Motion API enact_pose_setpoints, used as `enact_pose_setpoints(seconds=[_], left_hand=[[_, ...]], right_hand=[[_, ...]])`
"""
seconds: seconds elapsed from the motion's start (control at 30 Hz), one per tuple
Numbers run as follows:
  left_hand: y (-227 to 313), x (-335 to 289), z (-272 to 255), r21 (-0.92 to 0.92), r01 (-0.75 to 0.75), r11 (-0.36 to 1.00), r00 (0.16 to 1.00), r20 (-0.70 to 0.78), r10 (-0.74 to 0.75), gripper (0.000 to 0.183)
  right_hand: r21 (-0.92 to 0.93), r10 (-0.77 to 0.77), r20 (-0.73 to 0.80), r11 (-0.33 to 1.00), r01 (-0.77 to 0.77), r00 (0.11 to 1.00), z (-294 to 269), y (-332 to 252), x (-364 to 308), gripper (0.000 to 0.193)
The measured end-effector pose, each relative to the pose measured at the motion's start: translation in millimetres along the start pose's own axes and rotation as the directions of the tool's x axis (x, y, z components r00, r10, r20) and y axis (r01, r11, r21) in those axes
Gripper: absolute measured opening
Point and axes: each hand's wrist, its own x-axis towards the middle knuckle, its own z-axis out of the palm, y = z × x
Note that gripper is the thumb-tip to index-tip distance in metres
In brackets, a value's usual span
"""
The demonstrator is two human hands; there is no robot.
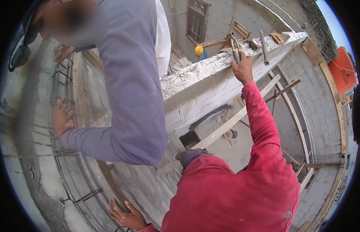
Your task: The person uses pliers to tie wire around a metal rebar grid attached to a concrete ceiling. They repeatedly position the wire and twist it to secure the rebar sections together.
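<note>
Neither of my hands shows in the head view; all the hands in sight belong to two co-workers. A person in a red top bends low in front of me, seen from behind. That person's right hand point(244, 69) is closed on a pair of pincers point(236, 48) at the top of a rough block wall point(195, 79). The same person's left hand point(127, 216) lies spread beside a rebar cage point(85, 197). At upper left, someone in grey-purple sleeves rests one hand point(63, 118) on the cage. Their other hand point(63, 53) is farther up it.
Along the wall top lie a tape measure point(255, 43), a short grey pipe point(264, 48) and a wooden-handled trowel point(278, 38). Wooden planks point(234, 120) slant across a drop to a floor below. A red-orange water tank point(342, 71) stands at far right.
</note>
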Motion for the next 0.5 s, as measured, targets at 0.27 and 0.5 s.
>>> enact_pose_setpoints(seconds=[0.27,0.5], left_hand=[[-3,-12,-3,-0.018,0.06,0.998,0.998,-0.016,-0.06,0.047],[-6,-4,-1,-0.158,0.043,0.987,0.997,-0.054,-0.052,0.044]], right_hand=[[-0.126,0.058,0.114,0.991,-0.043,0.992,18,-12,28,0.051],[0.008,0.191,0.131,0.981,-0.194,0.973,22,-4,21,0.067]])
